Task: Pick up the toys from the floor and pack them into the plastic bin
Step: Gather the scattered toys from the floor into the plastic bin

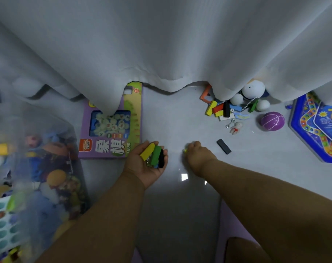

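We see yellow, green and black blocks (153,154) lying side by side, long axes pointing away towards the curtain (161,44), cupped in our curled left hand (146,164), while our right hand (196,154) seems to pinch something small on the floor (171,120).

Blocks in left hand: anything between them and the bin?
Nothing visible. The left hand cups the blocks palm-up above bare floor; the plastic bin stands to its left, the purple game box lying behind that path.

Left hand (146,164) cups coloured blocks (153,155); right hand (198,158) reaches down to the floor (172,118).
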Tool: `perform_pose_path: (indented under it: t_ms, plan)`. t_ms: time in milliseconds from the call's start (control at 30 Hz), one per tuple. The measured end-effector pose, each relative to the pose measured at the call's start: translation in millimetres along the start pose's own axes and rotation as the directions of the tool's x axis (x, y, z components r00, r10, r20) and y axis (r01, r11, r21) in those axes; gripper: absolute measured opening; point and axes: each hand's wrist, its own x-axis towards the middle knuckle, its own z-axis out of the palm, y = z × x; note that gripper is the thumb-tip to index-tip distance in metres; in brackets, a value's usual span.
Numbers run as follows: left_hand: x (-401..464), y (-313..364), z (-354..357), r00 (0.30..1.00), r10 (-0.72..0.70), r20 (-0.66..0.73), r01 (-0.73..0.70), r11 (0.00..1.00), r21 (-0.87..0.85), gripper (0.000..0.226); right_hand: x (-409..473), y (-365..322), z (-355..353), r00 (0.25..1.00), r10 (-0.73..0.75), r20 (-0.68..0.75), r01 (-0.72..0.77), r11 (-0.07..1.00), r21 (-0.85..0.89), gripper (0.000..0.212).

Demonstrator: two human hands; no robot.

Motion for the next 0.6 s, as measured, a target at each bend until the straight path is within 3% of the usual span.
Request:
perform_pose_path:
  t_ms: [67,100,133,200,267,333,400,467,600]
  plan:
    - [-12.4,2.5,5.1,1.0,0.019,0.02,-0.019,1.0,0.011,0.027,-7.0,-10.1,-13.8,0.999,0.009,0.049,-0.022,0.961,0.274,0.019]
    - [-19.4,4.3,8.7,0.999,0.033,0.032,-0.033,0.999,0.019,0.027,-14.4,-16.9,-25.2,0.997,0.034,0.063,-0.06,0.877,0.476,0.022]
    - [-26.9,6.6,12.5,0.998,0.052,0.043,-0.053,0.998,0.027,0.027,-20.4,-24.2,-35.5,0.997,0.035,0.066,-0.07,0.762,0.644,0.029]
    - [-44.5,12.5,20.5,0.993,0.104,0.063,-0.107,0.993,0.044,0.028,-36.9,-41.4,-60.7,0.999,0.029,0.04,-0.049,0.421,0.906,0.035]
    - [-65.5,21.5,27.6,0.983,0.157,0.094,-0.164,0.984,0.066,0.028,-55.2,-64.8,-85.1,1.0,-0.018,-0.001,0.003,0.151,0.989,0.03]
    - [-91.8,35.9,32.6,0.97,0.197,0.14,-0.214,0.969,0.122,0.027,-73.4,-92.0,-105.7,0.995,-0.088,-0.044,0.047,0.027,0.999,0.024]
    - [-122.3,56.1,34.0,0.962,0.215,0.168,-0.249,0.944,0.216,0.027,-90.0,-119.0,-118.4,0.984,-0.16,-0.074,0.075,0.004,0.997,0.019]
    - [-156.7,79.2,29.3,0.962,0.222,0.16,-0.265,0.9,0.345,0.03,-111.4,-147.6,-127.1,0.976,-0.204,-0.079,0.091,0.052,0.994,0.02]
    - [-228.6,124.1,3.3,0.959,0.282,0.037,-0.252,0.779,0.574,0.028,-153.7,-211.9,-136.2,0.946,-0.318,-0.055,0.107,0.148,0.983,0.016]
